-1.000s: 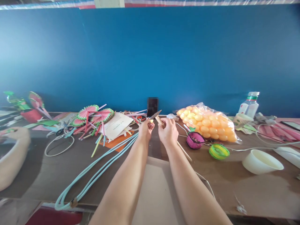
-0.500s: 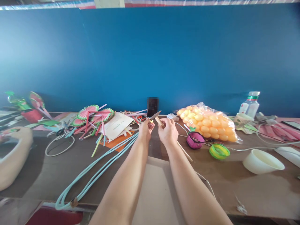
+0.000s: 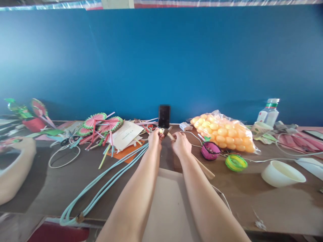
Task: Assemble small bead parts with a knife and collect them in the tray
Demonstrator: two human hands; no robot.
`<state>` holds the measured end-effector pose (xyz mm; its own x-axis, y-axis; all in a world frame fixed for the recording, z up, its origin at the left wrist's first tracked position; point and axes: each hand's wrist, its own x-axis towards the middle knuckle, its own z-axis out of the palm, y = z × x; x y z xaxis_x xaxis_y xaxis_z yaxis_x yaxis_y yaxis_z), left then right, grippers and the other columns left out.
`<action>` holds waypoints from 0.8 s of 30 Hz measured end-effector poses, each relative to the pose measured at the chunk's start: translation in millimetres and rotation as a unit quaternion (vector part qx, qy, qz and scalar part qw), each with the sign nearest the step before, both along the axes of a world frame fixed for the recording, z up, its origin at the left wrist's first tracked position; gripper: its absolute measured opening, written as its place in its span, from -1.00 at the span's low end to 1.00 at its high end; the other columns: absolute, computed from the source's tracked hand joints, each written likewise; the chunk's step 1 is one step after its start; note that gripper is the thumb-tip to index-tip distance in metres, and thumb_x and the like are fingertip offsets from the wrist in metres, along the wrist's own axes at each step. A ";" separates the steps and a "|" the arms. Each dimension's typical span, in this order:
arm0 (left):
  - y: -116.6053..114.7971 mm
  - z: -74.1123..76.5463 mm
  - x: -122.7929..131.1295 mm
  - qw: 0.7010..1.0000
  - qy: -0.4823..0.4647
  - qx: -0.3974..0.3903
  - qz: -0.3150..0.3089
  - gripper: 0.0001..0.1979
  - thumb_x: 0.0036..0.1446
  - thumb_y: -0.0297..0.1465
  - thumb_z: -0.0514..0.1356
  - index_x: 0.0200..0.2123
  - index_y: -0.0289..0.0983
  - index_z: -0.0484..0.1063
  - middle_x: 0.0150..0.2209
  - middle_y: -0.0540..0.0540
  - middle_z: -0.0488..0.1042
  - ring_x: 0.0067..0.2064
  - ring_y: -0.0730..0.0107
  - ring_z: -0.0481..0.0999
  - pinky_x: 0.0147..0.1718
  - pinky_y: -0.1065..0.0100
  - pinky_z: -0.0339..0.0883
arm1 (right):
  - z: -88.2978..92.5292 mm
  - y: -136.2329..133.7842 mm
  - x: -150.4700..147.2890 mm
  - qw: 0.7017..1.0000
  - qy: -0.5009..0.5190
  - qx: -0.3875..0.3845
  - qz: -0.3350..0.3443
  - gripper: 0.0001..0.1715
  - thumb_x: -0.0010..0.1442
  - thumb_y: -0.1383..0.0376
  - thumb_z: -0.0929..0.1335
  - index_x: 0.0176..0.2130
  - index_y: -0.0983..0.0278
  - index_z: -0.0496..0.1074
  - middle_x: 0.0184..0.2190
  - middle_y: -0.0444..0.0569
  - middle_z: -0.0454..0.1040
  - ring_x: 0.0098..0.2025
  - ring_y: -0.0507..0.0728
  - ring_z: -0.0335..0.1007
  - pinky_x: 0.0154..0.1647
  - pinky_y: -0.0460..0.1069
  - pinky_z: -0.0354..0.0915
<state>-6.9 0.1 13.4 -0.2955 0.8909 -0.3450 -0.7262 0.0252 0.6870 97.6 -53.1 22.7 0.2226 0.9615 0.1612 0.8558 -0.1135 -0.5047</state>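
Note:
My left hand (image 3: pixel 154 137) is closed around a small blade (image 3: pixel 166 130) with a yellowish grip; only its tip shows past my fingers. My right hand (image 3: pixel 180 145) is closed on a long flat wooden stick (image 3: pixel 205 168) that runs back under my wrist toward the right. The blade's tip meets the far end of the stick between the two hands, low over the brown table (image 3: pixel 252 195). A dark phone (image 3: pixel 164 116) stands against the blue wall just behind them.
Pink and green paper fans (image 3: pixel 102 123) and straws lie left, with light blue tubing (image 3: pixel 101 188). Right: a bag of orange balls (image 3: pixel 223 132), a magenta pouch (image 3: pixel 210 150), a green-yellow tape roll (image 3: pixel 235 162), a white bowl (image 3: pixel 282 173), a bottle (image 3: pixel 268 113). Someone's arm (image 3: pixel 12 168) is far left.
Both hands have dropped lower and moved further from me toward the phone. The blade, which pointed up to the right, now lies low against the stick's end.

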 end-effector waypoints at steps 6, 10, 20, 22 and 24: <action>-1.3 -1.0 0.2 1.000 0.011 -0.016 -0.001 -0.92 0.07 -0.48 0.25 -0.39 -0.37 0.39 -0.52 -0.04 0.40 -0.58 0.57 0.40 -0.57 0.54 0.34 | -11.6 6.8 3.5 0.996 -0.029 -0.084 0.009 -0.68 0.14 0.30 0.31 -0.08 0.15 0.44 -0.03 0.07 0.41 -0.08 0.21 0.46 -0.17 0.06 0.32; 0.8 -3.7 -0.5 0.999 0.015 -0.030 0.000 -0.91 0.06 -0.47 0.26 -0.39 -0.36 0.39 -0.52 -0.04 0.41 -0.58 0.57 0.42 -0.56 0.54 0.35 | -16.7 11.1 5.0 0.993 -0.038 -0.112 0.003 -0.66 0.11 0.29 0.33 -0.08 0.18 0.47 -0.05 0.11 0.45 -0.08 0.22 0.47 -0.18 0.06 0.33; 0.0 -3.9 -0.6 0.999 0.026 -0.032 -0.007 -0.94 0.08 -0.46 0.23 -0.36 -0.35 0.41 -0.53 -0.02 0.39 -0.59 0.58 0.40 -0.56 0.55 0.35 | -16.1 12.0 4.4 0.989 -0.048 -0.139 0.011 -0.68 0.14 0.34 0.30 -0.09 0.22 0.48 -0.06 0.13 0.50 0.00 0.26 0.45 -0.12 0.10 0.34; 0.1 -3.7 -0.7 0.999 0.026 -0.031 -0.010 -0.94 0.09 -0.46 0.22 -0.36 -0.36 0.41 -0.53 -0.02 0.40 -0.60 0.59 0.39 -0.57 0.55 0.34 | -15.7 11.9 4.2 0.989 -0.047 -0.142 0.007 -0.67 0.14 0.34 0.30 -0.08 0.22 0.47 -0.04 0.13 0.50 0.00 0.26 0.44 -0.11 0.11 0.34; -0.2 -2.7 -1.2 0.999 0.025 -0.030 -0.012 -0.93 0.11 -0.46 0.22 -0.37 -0.36 0.40 -0.53 -0.02 0.39 -0.60 0.60 0.38 -0.57 0.55 0.34 | -15.2 11.2 4.1 0.989 -0.049 -0.139 0.008 -0.66 0.15 0.34 0.30 -0.07 0.22 0.47 -0.04 0.14 0.49 0.01 0.26 0.44 -0.10 0.11 0.33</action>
